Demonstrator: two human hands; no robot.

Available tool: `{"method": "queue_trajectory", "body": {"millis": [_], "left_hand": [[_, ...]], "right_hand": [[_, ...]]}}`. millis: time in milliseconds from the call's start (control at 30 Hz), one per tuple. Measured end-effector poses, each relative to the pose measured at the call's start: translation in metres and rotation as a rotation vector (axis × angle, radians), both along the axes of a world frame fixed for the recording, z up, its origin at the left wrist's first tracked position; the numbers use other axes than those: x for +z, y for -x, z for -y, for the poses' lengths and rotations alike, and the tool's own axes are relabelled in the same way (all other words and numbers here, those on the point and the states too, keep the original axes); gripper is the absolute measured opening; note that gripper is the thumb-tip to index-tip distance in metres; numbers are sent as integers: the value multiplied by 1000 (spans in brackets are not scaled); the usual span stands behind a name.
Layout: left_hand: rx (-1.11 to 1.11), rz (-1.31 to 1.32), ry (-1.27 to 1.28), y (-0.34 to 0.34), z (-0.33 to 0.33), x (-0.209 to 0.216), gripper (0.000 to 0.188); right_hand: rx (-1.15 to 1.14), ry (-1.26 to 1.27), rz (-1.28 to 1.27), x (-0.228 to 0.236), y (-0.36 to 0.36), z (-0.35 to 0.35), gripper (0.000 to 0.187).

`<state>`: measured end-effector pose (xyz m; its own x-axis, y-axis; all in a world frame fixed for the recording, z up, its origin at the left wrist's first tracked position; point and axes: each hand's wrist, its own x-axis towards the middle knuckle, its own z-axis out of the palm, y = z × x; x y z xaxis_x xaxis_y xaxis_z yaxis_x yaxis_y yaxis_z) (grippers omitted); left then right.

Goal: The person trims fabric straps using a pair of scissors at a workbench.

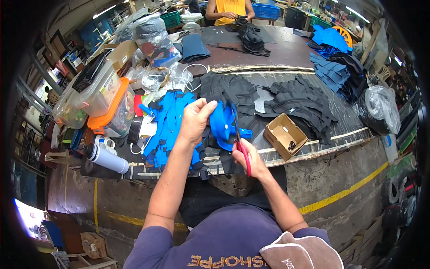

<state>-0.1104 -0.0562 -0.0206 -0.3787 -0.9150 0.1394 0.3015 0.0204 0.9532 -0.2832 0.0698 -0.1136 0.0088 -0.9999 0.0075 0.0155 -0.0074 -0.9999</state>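
My left hand is closed, pinching a bright blue fabric strip between thumb and fingers above the table. The strip hangs in a loose curve beside the scissors. Red-handled scissors are gripped in my right hand, their dark blades pointing up and away next to the strip. Whether the blades touch the fabric I cannot tell. Under and left of my left hand lies a heap of blue strips with black ends. Black fabric pieces are spread beyond my hands, and another black stack lies to the right.
An open cardboard box with small dark bits stands right of my right hand. At left are a pale bottle and a clear bin with an orange lid. Blue fabric is piled far right. Across the table, a person in yellow handles black fabric.
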Motion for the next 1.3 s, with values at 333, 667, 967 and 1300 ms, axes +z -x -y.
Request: {"method": "queue_trajectory", "body": {"millis": [333, 667, 967, 1300], "left_hand": [[104, 4, 25, 33, -22, -18, 24], [310, -242, 84, -24, 15, 34, 12], [134, -129, 10, 18, -3, -4, 24], [127, -75, 36, 34, -23, -22, 19]], "right_hand": [[-45, 136, -43, 9, -1, 6, 35], [332, -255, 257, -34, 85, -33, 52], [368, 75, 451, -26, 42, -22, 60], [116, 88, 96, -1, 5, -6, 46]]}}
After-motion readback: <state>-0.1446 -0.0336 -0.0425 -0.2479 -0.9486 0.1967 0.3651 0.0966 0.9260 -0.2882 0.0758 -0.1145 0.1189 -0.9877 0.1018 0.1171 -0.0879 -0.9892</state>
